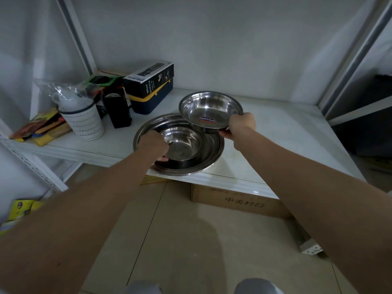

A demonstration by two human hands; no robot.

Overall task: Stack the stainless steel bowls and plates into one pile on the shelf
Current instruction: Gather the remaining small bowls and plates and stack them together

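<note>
A pile of wide stainless steel plates [212, 153] lies at the front edge of the white shelf [286, 141], overhanging it a little. A small steel bowl [182, 145] sits inside the top plate, and my left hand [153, 146] grips its near left rim. My right hand [239, 126] holds a medium steel bowl [209, 110] with a red and blue sticker by its near right rim. That bowl is lifted and tilted toward me, just behind and right of the pile.
On the shelf's left stand a perforated white cup [84, 122] with a plastic bag, a black box [117, 110], a spray bottle carton [148, 78] on a blue and yellow case, and coloured packets [40, 126]. A cardboard box [239, 202] sits on the floor below.
</note>
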